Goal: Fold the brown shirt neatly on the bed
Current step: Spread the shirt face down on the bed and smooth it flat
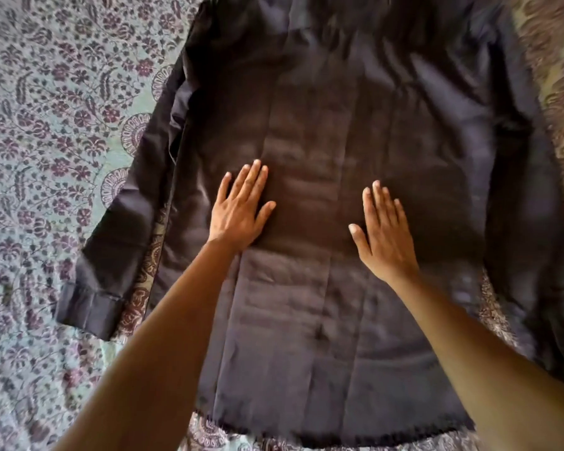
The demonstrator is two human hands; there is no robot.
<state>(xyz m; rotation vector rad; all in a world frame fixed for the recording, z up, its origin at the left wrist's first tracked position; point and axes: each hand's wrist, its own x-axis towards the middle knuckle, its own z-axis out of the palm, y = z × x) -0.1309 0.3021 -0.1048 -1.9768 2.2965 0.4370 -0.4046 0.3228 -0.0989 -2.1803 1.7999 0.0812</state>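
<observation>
a person's left hand [238,213] and right hand [385,239] lie flat, fingers straight and grasping nothing, on the middle of a brown shirt [339,109] spread over a patterned bed [46,125]. both palms rest on the cloth, one either side of its centre line. the placing looks meant to smooth the body and pin it flat before any fold is made.

the shirt lies open at full width, collar end away from the person and hem [323,434] nearest. one sleeve [121,222] stretches down the person's left side, its cuff [88,307] on the bedspread near the body. the other sleeve runs down the right edge, partly out of view.

the fabric is dark brown with a faint sheen, marked by long vertical creases and fainter cross ridges between the hands. it appears thin and limp, likely to slide and wrinkle if dragged. by the look of it no fold has yet been made, so the task seems at its start. whether front or back faces up cannot be told through the blur.
</observation>
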